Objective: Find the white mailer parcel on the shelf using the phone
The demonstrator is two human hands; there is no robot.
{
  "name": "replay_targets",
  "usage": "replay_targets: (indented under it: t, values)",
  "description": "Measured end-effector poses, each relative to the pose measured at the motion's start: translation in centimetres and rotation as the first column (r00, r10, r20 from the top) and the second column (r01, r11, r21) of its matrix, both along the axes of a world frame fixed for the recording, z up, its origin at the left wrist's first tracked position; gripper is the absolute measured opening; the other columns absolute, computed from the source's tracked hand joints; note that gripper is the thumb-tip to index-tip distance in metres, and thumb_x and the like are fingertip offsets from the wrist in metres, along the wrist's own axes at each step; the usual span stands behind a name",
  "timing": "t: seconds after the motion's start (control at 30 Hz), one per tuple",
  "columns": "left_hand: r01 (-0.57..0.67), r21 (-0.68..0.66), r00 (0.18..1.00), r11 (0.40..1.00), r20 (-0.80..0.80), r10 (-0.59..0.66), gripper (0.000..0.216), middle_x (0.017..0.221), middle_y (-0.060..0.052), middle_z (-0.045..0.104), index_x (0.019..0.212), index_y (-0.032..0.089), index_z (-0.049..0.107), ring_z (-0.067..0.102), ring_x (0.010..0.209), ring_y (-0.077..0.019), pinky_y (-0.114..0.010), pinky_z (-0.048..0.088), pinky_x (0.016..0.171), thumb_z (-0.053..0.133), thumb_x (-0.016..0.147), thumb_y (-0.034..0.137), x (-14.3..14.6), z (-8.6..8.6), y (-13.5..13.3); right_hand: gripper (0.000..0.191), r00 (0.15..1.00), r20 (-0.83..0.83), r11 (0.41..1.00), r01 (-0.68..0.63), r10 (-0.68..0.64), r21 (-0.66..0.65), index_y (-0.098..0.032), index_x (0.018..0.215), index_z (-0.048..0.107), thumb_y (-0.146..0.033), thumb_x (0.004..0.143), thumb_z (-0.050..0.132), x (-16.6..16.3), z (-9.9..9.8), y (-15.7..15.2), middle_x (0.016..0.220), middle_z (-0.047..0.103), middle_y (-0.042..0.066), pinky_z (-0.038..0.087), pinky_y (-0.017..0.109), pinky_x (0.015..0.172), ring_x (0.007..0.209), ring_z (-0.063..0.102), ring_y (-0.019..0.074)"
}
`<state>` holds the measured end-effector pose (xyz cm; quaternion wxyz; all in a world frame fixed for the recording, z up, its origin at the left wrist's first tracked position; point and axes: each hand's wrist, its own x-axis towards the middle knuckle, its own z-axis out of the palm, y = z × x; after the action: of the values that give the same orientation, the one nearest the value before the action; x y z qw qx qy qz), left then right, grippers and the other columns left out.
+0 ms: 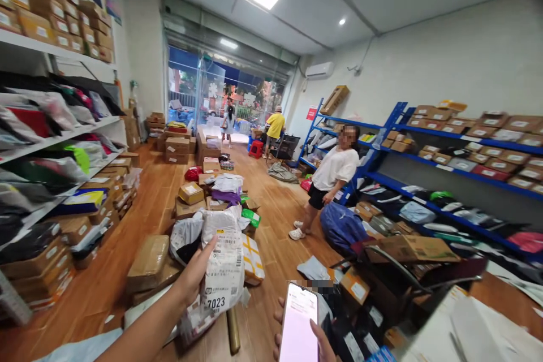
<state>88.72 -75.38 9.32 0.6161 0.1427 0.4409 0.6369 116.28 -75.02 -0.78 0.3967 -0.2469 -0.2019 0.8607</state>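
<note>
My left hand [195, 271] grips a white plastic mailer bag [224, 271] by its left side, with the shipping label marked 7023 facing me. The thumb lies over the label's edge; the other fingers are hidden behind the bag. Lower right, my right hand [323, 342] is wrapped round a smartphone [298, 322], its thumb at the right edge. The phone's screen is lit, pale pink, with text too small to read. Beyond the mailer bag, a pile of parcels lies on the floor, with a white and yellow box [253, 260] just to its right.
White shelves [63, 136] full of bags and boxes line the left wall. Blue shelves [466, 138] with parcels stand on the right. A person in a white top [335, 169] stands beside a big blue sack [343, 223]. Further people are near the glass front.
</note>
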Motion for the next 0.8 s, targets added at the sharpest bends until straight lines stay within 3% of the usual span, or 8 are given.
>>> replay_targets:
  t: [0.23,0.4,0.5,0.6,0.8]
  values:
    - [0.061,0.009,0.998,0.998,0.024,-0.061,0.047,0.111,-0.014,0.071,0.132,0.010,0.051,0.068,0.101,-0.0228,-0.033,0.053,0.094,0.053,0.091,0.033,1.8,-1.0,11.9,0.058,0.997,-0.029,0.996,0.068,-0.067,0.050,-0.021,0.111,0.069,-0.055,0.064,0.076,-1.0,0.4,8.6,0.100,0.075,0.006,0.056,0.037,0.068,0.073,0.069,0.0220]
    - [0.119,0.036,0.993,0.992,-0.020,-0.119,0.044,0.111,-0.015,0.071,0.130,0.009,0.051,0.069,0.101,-0.0224,-0.032,0.052,0.095,0.053,0.092,0.031,1.8,-0.9,22.0,0.059,0.987,-0.009,0.980,0.157,-0.158,0.124,-0.018,0.108,0.069,-0.064,0.071,0.066,-3.0,2.4,15.1,0.103,0.073,0.010,0.053,0.035,0.065,0.069,0.068,0.0209]
    - [0.168,0.047,0.986,0.985,-0.026,-0.167,0.042,0.107,-0.015,0.073,0.129,0.009,0.052,0.069,0.098,-0.0223,-0.032,0.054,0.093,0.053,0.092,0.028,2.5,-0.6,27.8,0.076,0.987,0.037,0.979,0.151,-0.158,0.133,-0.008,0.103,0.071,-0.075,0.070,0.058,-3.6,3.8,18.4,0.085,0.074,0.016,0.051,0.029,0.057,0.065,0.069,0.0219]
    - [0.178,0.061,0.984,0.982,-0.030,-0.176,0.036,0.102,-0.013,0.074,0.125,0.010,0.056,0.071,0.093,-0.0223,-0.032,0.056,0.089,0.052,0.092,0.022,4.2,-0.9,33.0,0.087,0.985,0.023,0.977,0.169,-0.173,0.126,-0.002,0.102,0.070,-0.080,0.068,0.055,-3.3,4.8,21.1,0.072,0.073,0.016,0.050,0.025,0.055,0.061,0.069,0.0208]
    - [0.271,0.043,0.962,0.962,0.018,-0.271,0.029,0.092,-0.010,0.076,0.115,0.010,0.062,0.072,0.080,-0.0188,-0.028,0.059,0.078,0.050,0.093,0.025,10.3,-3.0,42.7,0.097,0.986,-0.065,0.964,0.163,-0.153,0.212,0.000,0.103,0.069,-0.087,0.063,0.051,-0.9,6.0,26.5,0.075,0.074,0.016,0.051,0.025,0.056,0.061,0.070,0.0208]
